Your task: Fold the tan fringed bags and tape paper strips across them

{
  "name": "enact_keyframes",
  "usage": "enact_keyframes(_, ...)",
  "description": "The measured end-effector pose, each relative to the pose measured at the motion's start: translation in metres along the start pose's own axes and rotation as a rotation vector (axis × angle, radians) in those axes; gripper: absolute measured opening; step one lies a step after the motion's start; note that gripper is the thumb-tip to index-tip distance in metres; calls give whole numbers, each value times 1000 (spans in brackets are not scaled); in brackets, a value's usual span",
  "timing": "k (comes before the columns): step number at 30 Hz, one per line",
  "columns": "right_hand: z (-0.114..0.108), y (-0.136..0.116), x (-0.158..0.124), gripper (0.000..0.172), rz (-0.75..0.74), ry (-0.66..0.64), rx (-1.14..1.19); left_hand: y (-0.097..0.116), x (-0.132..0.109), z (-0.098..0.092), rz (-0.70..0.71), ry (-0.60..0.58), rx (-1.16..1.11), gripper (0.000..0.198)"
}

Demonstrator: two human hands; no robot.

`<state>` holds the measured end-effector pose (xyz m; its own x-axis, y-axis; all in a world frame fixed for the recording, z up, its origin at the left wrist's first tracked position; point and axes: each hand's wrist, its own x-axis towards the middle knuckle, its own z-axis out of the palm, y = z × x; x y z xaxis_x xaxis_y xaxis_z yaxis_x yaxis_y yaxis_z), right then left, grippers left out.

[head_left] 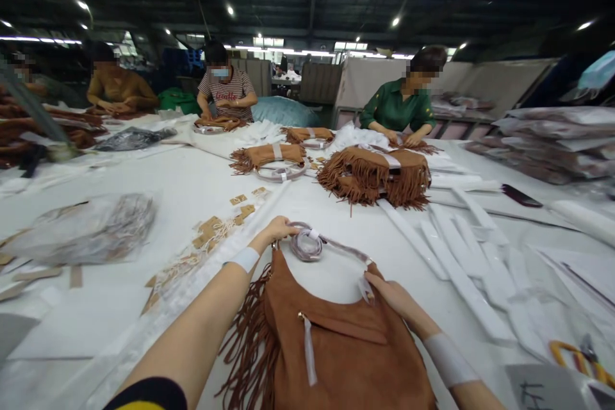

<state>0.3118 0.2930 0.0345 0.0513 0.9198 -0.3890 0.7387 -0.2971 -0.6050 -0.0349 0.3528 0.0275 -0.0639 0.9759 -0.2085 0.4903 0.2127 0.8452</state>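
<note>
The left hand (280, 230) is clamped on the strap (346, 248); the right hand (393, 296) is clamped on the upper right corner of the bag (336, 359). The bag lies foreground on the table (317, 205), strap end pointing forward, long axis near-to-far.

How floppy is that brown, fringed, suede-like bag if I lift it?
The brown, fringed, suede-like bag would probably sag, since its material looks soft. Its thin fringe strips would likely swing, being loose at the ends. It probably wouldn't roll: it's broad, not round.
</note>
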Motion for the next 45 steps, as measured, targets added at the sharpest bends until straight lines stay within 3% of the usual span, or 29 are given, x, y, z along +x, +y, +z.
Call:
enact_keyframes(4,12,-3,14,84,55,68,-154,-14,-5,7,-18,218,16,36)
enact_keyframes(7,11,-5,6,91,26,121,-155,-16,-37,-3,31,301,0,43)
enact_keyframes(10,-5,7,-20,79,-45,231,-126,-17,-99,-19,75,317,-53,47)
enact_keyframes(14,-26,51,-89,67,-100,402,-92,-41,-215,-27,55,279,-272,55)
enact_keyframes(17,-18,85,-158,63,-183,505,-25,-70,-293,-6,-144,213,-433,55)
enact_keyframes(19,-2,93,-199,56,-381,569,-50,-83,-323,20,-218,241,-464,54)
enact_keyframes(23,32,67,-240,44,-961,592,-349,-81,-337,64,-200,232,-475,53)
enact_keyframes(26,48,35,-232,42,-1151,566,-550,-66,-334,74,-167,130,-410,50)
enact_keyframes(29,56,20,-210,31,-1201,525,-632,-56,-338,72,-65,58,-343,49)
enact_keyframes(33,59,22,-190,23,-1230,475,-613,-56,-342,73,89,-26,-17,36)
enact_keyframes(37,61,23,-189,23,-1240,468,-573,-63,-344,71,32,19,78,7)
enact_keyframes(41,71,18,-195,23,-1237,411,-497,-83,-365,53,-1,108,100,8)
enact_keyframes(45,82,20,-196,24,-1258,358,-467,-108,-390,37,-106,68,65,14)
